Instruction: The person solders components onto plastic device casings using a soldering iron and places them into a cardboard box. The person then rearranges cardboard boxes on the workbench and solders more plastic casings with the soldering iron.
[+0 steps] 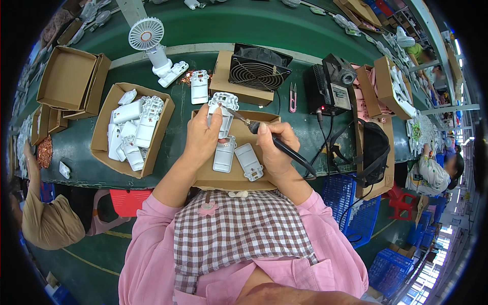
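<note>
My left hand [202, 131] grips a white plastic housing [222, 104], its inner side turned up. In my right hand [277, 147] is a soldering iron [284, 146] with a black handle; its metal tip reaches the housing near my left thumb. Whether the tip touches cannot be made out. Below my hands, a shallow cardboard tray [203, 179] holds two more white housings, one upright [224, 155] and one tilted [249, 161].
Left stands a cardboard box [162, 133] of white housings; behind it, a white handheld fan [147, 38]. A black cooling fan [259, 68], red-handled snips [293, 97] and a black soldering station [328, 89] stand beyond the tray. Co-workers sit on both sides.
</note>
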Motion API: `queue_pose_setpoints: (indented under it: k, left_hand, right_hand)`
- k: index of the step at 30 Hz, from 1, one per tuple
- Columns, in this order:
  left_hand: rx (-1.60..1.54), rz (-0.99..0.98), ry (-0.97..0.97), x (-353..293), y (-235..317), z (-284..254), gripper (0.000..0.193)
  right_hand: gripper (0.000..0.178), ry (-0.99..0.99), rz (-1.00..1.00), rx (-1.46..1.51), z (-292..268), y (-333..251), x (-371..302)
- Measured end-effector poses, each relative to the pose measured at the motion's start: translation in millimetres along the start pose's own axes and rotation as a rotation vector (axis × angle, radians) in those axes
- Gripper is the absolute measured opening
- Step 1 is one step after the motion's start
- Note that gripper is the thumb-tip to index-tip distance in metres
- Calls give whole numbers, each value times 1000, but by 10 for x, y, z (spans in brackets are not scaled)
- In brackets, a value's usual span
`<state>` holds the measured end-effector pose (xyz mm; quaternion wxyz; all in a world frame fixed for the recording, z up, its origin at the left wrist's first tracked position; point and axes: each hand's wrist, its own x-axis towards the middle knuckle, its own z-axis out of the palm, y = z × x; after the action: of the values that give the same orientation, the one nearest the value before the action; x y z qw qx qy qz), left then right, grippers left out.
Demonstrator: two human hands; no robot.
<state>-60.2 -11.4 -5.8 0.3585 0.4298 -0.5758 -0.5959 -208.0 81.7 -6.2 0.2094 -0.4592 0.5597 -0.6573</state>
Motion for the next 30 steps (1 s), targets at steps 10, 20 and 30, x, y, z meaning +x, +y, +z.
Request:
queue_pose_setpoints:
  k: [10,20,30]
  left_hand:
    - [74,33,-24,3,-69,5,26]
    - [116,15,-32,-19,8,12,28]
    - [114,27,-37,-11,5,1,29]
  right_hand:
    - [16,26,0,24,-3,16,11]
    - [14,13,3,36,9,13,7]
    - [14,13,-24,5,-9,18,4]
